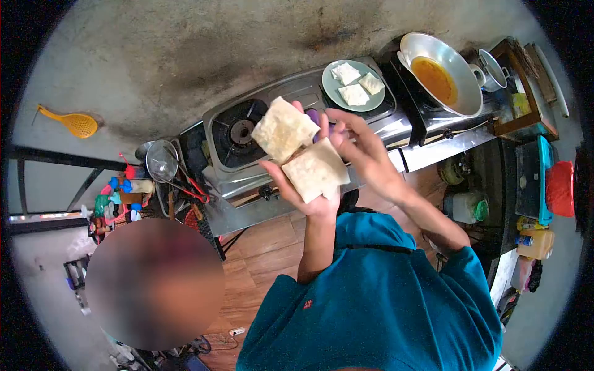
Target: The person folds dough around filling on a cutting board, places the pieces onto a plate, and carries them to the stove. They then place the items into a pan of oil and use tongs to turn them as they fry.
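Two flat, pale square wrappers lie across my left hand (320, 206), whose palm faces up beneath them. The upper wrapper (284, 130) has light brown patches and extends over the stove; the lower wrapper (317, 170) rests nearer my wrist. My right hand (366, 148) is beside them at the right, its fingers bent near the wrappers' edges. Whether its fingertips hold anything is hidden. Something purple (314, 122) shows behind the fingers. Behind my hands, a light green plate (331, 99) bears several folded white squares (353, 94).
A stove burner (242, 132) is left of my hands. A large pan (465, 86) with orange-brown liquid stands at the right, beside a small pot (493, 71). A strainer (162, 162) lies at the left. A blurred round area covers the lower left.
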Tool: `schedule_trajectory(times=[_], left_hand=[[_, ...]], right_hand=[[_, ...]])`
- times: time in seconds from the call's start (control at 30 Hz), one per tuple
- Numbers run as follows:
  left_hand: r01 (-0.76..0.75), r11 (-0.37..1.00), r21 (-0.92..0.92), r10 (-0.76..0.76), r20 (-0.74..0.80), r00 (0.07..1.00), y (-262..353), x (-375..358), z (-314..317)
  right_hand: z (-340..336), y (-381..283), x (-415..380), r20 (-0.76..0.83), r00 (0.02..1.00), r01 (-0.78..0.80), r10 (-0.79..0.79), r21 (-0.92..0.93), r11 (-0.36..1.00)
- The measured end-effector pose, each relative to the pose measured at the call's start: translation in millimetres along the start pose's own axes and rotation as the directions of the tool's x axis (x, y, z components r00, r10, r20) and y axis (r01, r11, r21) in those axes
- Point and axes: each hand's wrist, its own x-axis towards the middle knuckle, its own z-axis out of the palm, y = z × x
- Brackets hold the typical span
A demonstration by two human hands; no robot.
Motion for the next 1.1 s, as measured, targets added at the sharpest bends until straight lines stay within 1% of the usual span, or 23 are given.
schedule_trajectory(times=[0.03, 0.13, 0.17, 0.2, 0.23, 0.27, 0.3, 0.33, 0.37, 0.4, 0.43, 0.47, 0.5, 0.53, 0.63, 0.67, 0.7, 0.77, 0.83, 0.9, 0.97, 1.03, 1.1], left_hand=[[-0.005, 1.000, 0.002, 0.005, -0.001, 1.000, -1.1, -3.9, -4.1], [0.164, 0.986, -0.010, -0.164, -0.098, 0.982, -8.7, -18.7, -8.7], [0.175, 0.985, -0.009, -0.175, -0.105, 0.979, -11.9, -24.6, -10.1], [0.236, 0.968, -0.083, -0.245, -0.121, 0.962, -14.6, -31.7, -13.4], [0.293, 0.943, -0.158, -0.314, -0.133, 0.940, -16.7, -39.1, -18.7], [0.388, 0.918, -0.089, -0.392, -0.039, 0.919, -17.4, -49.1, -40.4], [0.399, 0.912, -0.091, -0.404, -0.047, 0.913, -18.8, -56.1, -46.4], [0.466, 0.874, -0.138, -0.478, -0.064, 0.876, -20.6, -63.8, -51.2], [0.528, 0.829, -0.186, -0.548, -0.076, 0.833, -23.0, -70.1, -54.8], [0.562, 0.805, -0.192, -0.591, -0.178, 0.787, -25.7, -71.3, -45.6], [0.568, 0.799, -0.198, -0.600, -0.187, 0.778, -28.8, -74.5, -47.3], [0.613, 0.769, -0.183, -0.638, -0.157, 0.754, -31.4, -77.2, -49.1], [0.656, 0.737, -0.166, -0.675, -0.127, 0.726, -33.6, -79.9, -50.8], [0.676, 0.717, -0.167, -0.697, -0.166, 0.698, -34.9, -83.0, -53.1], [0.724, 0.678, -0.129, -0.735, -0.147, 0.662, -39.1, -81.1, -61.4], [0.730, 0.671, -0.130, -0.741, -0.146, 0.656, -41.4, -80.6, -63.9], [0.737, 0.663, -0.130, -0.748, -0.152, 0.646, -43.8, -81.0, -65.9], [0.751, 0.647, -0.132, -0.761, -0.157, 0.629, -47.1, -84.6, -66.9], [0.741, 0.659, -0.129, -0.751, -0.170, 0.638, -51.1, -83.8, -67.8], [0.757, 0.647, -0.088, -0.761, -0.126, 0.636, -59.0, -81.4, -65.4], [0.734, 0.675, -0.073, -0.737, -0.124, 0.665, -68.1, -79.0, -64.4], [0.757, 0.652, -0.044, -0.756, -0.103, 0.646, -73.7, -76.0, -62.0], [0.770, 0.635, -0.061, -0.772, -0.071, 0.631, -81.3, -73.0, -57.7]], right_hand=[[-5.9, 4.1, 7.6, 0.001, 1.000, 0.000, 0.000, 0.048, 0.999], [-26.9, 3.9, 21.2, 0.046, 0.998, -0.058, 0.052, 0.133, 0.989], [-35.4, 8.4, 25.5, 0.071, 0.994, -0.091, 0.081, 0.160, 0.983], [-45.2, 24.3, 30.3, 0.080, 0.997, -0.004, 0.005, -0.006, 1.000], [-52.4, 16.8, 26.7, 0.142, 0.980, -0.131, 0.137, -0.051, 0.990], [-60.6, 29.0, 28.4, 0.231, 0.962, -0.118, 0.148, -0.140, 0.983], [-67.9, 39.5, 32.0, 0.317, 0.934, -0.096, 0.166, -0.225, 0.970], [-75.4, 47.2, 29.4, 0.392, 0.903, -0.100, 0.176, -0.206, 0.973], [-82.5, 53.0, 29.9, 0.503, 0.825, -0.161, 0.256, -0.226, 0.961], [-88.9, 51.6, 27.8, 0.548, 0.757, -0.258, 0.354, -0.246, 0.934], [-95.5, 51.6, 26.0, 0.591, 0.675, -0.349, 0.442, -0.272, 0.897], [-101.9, 61.3, 24.1, 0.586, 0.674, -0.363, 0.450, -0.268, 0.892], [-106.8, 72.6, 21.9, 0.614, 0.649, -0.331, 0.449, -0.305, 0.893], [-110.6, 80.8, 18.8, 0.641, 0.622, -0.296, 0.449, -0.338, 0.893], [-116.5, 89.1, 13.0, 0.651, 0.607, -0.366, 0.456, -0.281, 0.888], [-117.3, 87.5, 10.9, 0.631, 0.634, -0.388, 0.447, -0.239, 0.890], [-117.4, 87.9, 8.7, 0.625, 0.639, -0.392, 0.448, -0.237, 0.889], [-116.9, 88.1, 3.3, 0.602, 0.638, -0.464, 0.479, -0.195, 0.864], [-122.3, 89.1, 0.5, 0.593, 0.670, -0.451, 0.447, -0.154, 0.879], [-130.2, 95.6, 0.6, 0.598, 0.669, -0.488, 0.441, -0.094, 0.868], [-139.5, 95.1, 0.6, 0.566, 0.702, -0.494, 0.432, -0.051, 0.868], [-147.2, 91.5, 1.3, 0.546, 0.725, -0.496, 0.419, -0.009, 0.869], [-156.7, 87.1, 1.6, 0.531, 0.757, -0.434, 0.380, -0.026, 0.901]])
